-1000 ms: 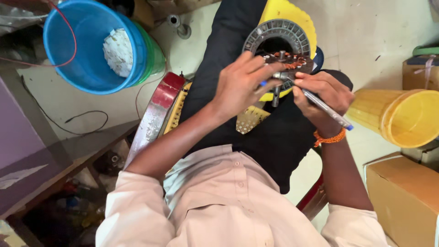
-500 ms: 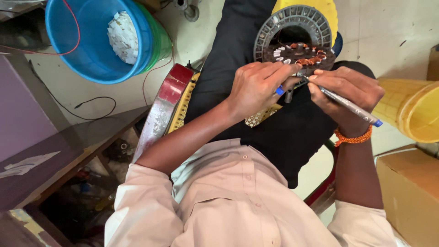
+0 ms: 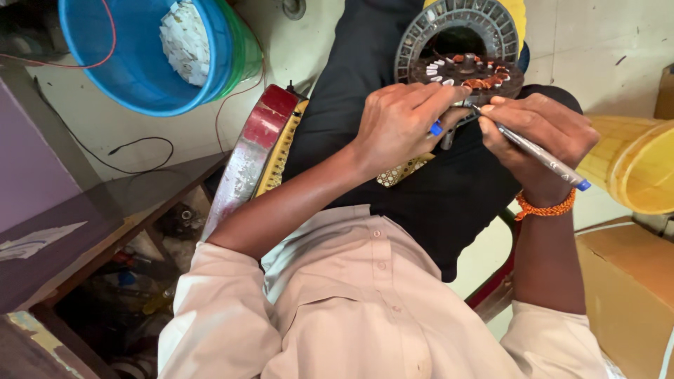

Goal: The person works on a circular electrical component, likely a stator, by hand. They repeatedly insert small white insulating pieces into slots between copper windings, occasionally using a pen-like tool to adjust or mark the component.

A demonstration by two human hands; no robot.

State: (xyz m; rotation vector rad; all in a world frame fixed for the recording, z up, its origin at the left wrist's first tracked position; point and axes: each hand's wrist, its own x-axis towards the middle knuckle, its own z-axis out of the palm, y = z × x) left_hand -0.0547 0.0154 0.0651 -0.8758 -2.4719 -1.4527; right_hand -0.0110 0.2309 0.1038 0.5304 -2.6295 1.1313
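Left hand (image 3: 400, 123) clamped on round dark copper-wound motor stator (image 3: 467, 74); right hand (image 3: 537, 133) gripping grey blue-capped marker pen (image 3: 540, 156), tip at stator edge.

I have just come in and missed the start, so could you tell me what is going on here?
A seated person works on a round motor stator with copper windings, resting on the lap. The left hand steadies its near edge, while the right hand holds a grey pen with its tip at the stator. A grey ring-shaped part lies just beyond. A blue bucket stands on the floor to the left, a yellow bucket to the right.
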